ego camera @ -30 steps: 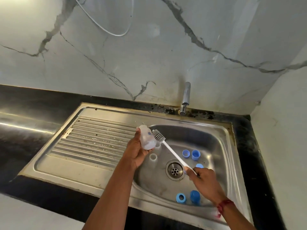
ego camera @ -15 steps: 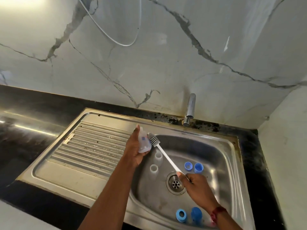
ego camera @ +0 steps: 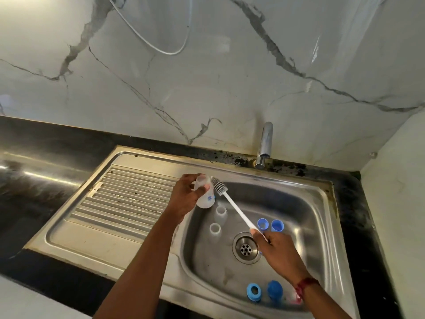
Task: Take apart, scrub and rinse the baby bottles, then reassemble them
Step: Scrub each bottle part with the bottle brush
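My left hand (ego camera: 184, 195) grips a clear baby bottle (ego camera: 205, 194) over the left rim of the sink basin (ego camera: 305, 203), its open neck pointing up and left. My right hand (ego camera: 279, 252) holds the white handle of a bottle brush (ego camera: 232, 203); the grey bristle head lies against the bottle's right side, outside it. Two more clear bottles (ego camera: 220, 212) (ego camera: 215, 229) stand in the basin below. Two blue caps (ego camera: 262, 224) (ego camera: 277, 225) sit right of the brush handle. A blue ring (ego camera: 254, 291) and a blue cap (ego camera: 274, 291) lie near the basin's front.
The drain (ego camera: 246, 248) is in the basin's middle. A chrome tap (ego camera: 264, 146) stands at the back rim, with no water running. A ribbed draining board (ego camera: 124, 196) lies to the left, black countertop (ego camera: 34, 157) beyond it. A marble wall rises behind.
The bottle in my left hand has turned so its open neck points up and left. The brush head has slid from the bottle's mouth end to its right side.
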`<control>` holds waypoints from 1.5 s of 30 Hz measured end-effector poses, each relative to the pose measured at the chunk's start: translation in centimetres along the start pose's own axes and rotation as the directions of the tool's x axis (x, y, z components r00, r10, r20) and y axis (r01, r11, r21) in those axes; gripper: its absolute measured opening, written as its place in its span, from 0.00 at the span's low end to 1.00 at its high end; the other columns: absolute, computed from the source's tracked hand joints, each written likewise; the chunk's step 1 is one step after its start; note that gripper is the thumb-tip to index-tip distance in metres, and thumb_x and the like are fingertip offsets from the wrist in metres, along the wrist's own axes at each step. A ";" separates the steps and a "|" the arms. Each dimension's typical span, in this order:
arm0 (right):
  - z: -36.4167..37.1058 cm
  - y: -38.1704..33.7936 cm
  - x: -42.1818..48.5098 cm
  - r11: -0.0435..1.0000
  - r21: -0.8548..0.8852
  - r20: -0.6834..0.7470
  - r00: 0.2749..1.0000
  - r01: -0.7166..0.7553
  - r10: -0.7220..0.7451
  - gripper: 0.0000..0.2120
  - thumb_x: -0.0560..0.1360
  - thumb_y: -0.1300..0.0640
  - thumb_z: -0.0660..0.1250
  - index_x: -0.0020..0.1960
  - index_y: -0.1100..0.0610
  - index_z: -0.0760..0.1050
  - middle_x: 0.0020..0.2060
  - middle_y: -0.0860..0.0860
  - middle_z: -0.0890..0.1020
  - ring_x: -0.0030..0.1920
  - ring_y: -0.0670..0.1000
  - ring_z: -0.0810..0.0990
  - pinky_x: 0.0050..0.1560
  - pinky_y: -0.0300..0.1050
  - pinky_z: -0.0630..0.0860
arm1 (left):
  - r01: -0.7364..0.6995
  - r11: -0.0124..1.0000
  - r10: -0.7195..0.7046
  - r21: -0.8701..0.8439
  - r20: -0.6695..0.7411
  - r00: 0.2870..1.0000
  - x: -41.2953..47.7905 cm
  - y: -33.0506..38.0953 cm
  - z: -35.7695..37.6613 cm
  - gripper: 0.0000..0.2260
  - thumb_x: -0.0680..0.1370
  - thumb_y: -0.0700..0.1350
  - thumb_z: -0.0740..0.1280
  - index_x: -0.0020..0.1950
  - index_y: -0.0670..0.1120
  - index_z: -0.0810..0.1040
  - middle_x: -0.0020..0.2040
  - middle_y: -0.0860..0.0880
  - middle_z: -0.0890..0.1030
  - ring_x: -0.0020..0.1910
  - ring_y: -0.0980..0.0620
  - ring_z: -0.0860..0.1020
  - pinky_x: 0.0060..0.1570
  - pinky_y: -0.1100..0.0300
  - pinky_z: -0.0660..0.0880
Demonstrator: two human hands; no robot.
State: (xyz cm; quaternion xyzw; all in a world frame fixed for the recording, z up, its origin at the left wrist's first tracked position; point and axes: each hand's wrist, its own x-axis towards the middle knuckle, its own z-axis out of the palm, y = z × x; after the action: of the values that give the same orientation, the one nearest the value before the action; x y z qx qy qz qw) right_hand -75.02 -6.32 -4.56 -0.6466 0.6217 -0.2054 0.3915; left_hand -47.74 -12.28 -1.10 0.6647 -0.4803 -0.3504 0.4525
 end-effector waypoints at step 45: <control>-2.1 1.5 1.9 0.983 0.047 -0.014 0.984 0.178 -0.178 0.27 0.77 0.43 0.66 0.26 0.55 0.62 0.19 0.47 0.64 0.22 0.44 0.62 0.27 0.35 0.63 | 0.252 0.676 -0.084 -0.692 0.267 0.960 -1.6 1.0 -1.0 0.26 0.49 0.58 0.86 0.43 0.51 0.88 0.49 0.50 0.86 0.51 0.52 0.83 0.47 0.56 0.77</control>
State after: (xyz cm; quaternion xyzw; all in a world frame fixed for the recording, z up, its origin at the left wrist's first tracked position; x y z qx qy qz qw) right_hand -77.29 -8.56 -4.86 -0.6890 0.5582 -0.2575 0.3839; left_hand -47.63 -10.59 0.27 0.4341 -0.2866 -0.6194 0.5880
